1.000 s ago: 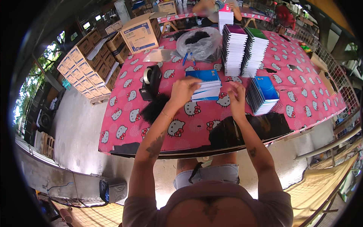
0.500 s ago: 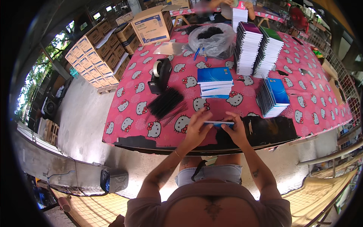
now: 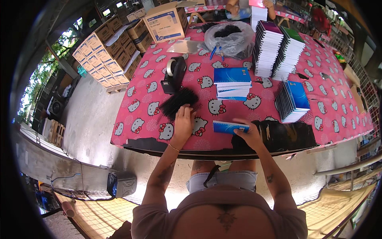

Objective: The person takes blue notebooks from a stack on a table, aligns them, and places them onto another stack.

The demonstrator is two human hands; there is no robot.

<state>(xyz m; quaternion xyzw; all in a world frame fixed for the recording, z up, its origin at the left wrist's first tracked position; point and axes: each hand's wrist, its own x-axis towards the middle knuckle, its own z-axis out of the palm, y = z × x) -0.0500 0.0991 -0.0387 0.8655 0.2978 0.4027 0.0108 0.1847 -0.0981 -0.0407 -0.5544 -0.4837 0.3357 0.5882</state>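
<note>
My left hand (image 3: 184,123) is at the near edge of a pile of black spiral binding coils (image 3: 178,102). Its fingers are bent together on a coil at the pile's right side; the fingertips are partly hidden. In my right hand (image 3: 250,133) is a blue-covered notebook (image 3: 226,126), gripped at its right end with the thumb on the cover, just above the table's front edge. Behind it lies a stack of blue notebooks without coils (image 3: 232,77). To the right stands a stack of blue notebooks with black coils (image 3: 295,99).
A black tape dispenser (image 3: 174,75) stands behind the coils. Blue-handled pliers (image 3: 215,51) lie by a plastic bag of black coils (image 3: 234,42). Tall stacks of bound notebooks (image 3: 267,49) rise at the back right. A carton (image 3: 165,24) sits at the far left; another person's hand (image 3: 232,7) shows beyond.
My left hand has left the notebook and moved left to the coil pile. My right hand keeps the notebook, now tilted with its blue cover showing.
</note>
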